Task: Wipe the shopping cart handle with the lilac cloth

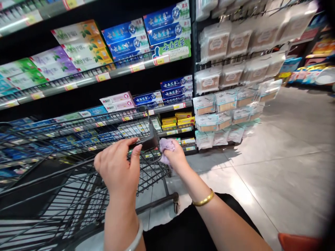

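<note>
My left hand (119, 164) is closed round the black handle (149, 141) of a shopping cart (78, 181), fingers over the bar and thumb along its near side. A crumpled pale purple cloth (165, 146) is bunched in my right hand (176, 157), against the end of the handle near the cart's corner. The fingertips of that hand are partly hidden by the cloth. The dark wire basket of the cart stretches off to the left, and a caster wheel (176, 204) shows below the handle.
Beyond the cart stands a shelf rack (125, 71) with rows of toothpaste boxes (167, 31). Clear plastic packs (216, 43) hang on hooks to its right. Grey tiled floor (285, 167) spreads at the right, with an orange-red object (298, 242) at the lower edge.
</note>
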A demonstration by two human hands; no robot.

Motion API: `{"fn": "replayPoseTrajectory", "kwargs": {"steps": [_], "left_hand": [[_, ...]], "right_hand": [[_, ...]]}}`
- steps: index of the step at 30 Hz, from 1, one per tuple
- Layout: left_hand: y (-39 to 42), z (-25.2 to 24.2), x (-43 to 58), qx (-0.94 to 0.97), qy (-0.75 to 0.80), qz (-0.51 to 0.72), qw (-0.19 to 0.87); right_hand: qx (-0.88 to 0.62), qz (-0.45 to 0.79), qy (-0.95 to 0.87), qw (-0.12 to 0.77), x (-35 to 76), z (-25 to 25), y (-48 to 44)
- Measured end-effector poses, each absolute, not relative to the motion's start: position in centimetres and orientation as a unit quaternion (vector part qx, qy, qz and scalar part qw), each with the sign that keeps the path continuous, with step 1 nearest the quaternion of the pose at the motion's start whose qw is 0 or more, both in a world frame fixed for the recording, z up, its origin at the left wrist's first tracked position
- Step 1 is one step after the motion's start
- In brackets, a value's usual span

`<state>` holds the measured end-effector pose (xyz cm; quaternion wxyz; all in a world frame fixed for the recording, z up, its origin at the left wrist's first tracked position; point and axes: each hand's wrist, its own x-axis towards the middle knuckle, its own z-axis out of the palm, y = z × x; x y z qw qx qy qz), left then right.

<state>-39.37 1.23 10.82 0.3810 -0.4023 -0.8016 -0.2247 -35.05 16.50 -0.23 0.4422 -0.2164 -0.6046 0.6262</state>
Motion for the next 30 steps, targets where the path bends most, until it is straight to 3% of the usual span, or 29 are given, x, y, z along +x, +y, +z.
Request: {"fn": "replayPoseTrajectory", "kwargs": {"steps": [5,12,18,24,30], "left_hand": [[0.2,10.9,-39.5,-0.341,-0.825,-0.219,0.394],[0.5,10.5,-40.2,-0.329,-0.835,-0.2,0.392],[0.6,10.8,-39.7,-0.329,-0.84,-0.205,0.379],[0.9,10.7,-39.1,-0.332,-0.835,-0.213,0.384],[1.2,10.8,-38.0,-0.344,-0.826,-0.216,0.39]], "right_hand": [[-0.168,0.552,-0.642,0.505,-33.8,1.9,15.7],[-0.291,0.634,-0.619,0.361,-35.1,-1.7,16.7],[-0.181,0.608,-0.616,0.467,-33.4,1.6,15.6],[-0.256,0.635,-0.574,0.45,-34.1,0.4,15.5],[-0.217,0.58,-0.552,0.558,-33.5,1.6,15.2]]}}
